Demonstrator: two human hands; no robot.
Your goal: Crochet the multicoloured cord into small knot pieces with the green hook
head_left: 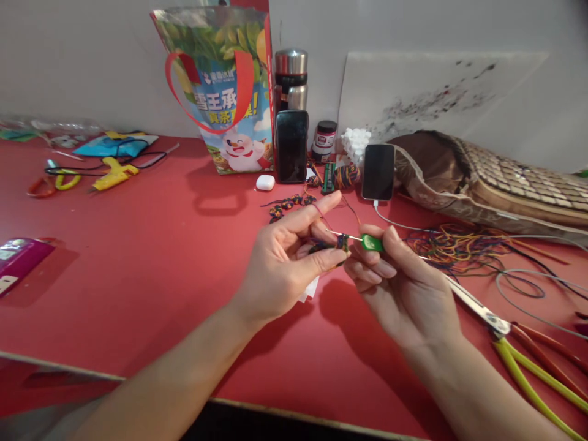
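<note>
My left hand (294,257) pinches a small piece of dark multicoloured crochet (342,242) between thumb and fingers. A strand of yarn runs over its raised index finger. In my right hand (408,288) is a crochet hook with a green handle (371,243), gripped between thumb and fingers. The hook's thin metal shaft passes through the top of the crochet piece, and its tip shows on the left side. Behind my left hand lies a string of small crocheted balls (289,203) in the same dark and orange yarn. A multicoloured yarn ball (346,176) sits farther back.
Scissors (498,324) with red and yellow handles lie at right, near a loose yarn tangle (459,244). Two phones (292,147) stand upright at the back, with a white earbud case (265,182), a bag (239,92) and a flask (292,67). A yellow glue gun (114,174) lies left.
</note>
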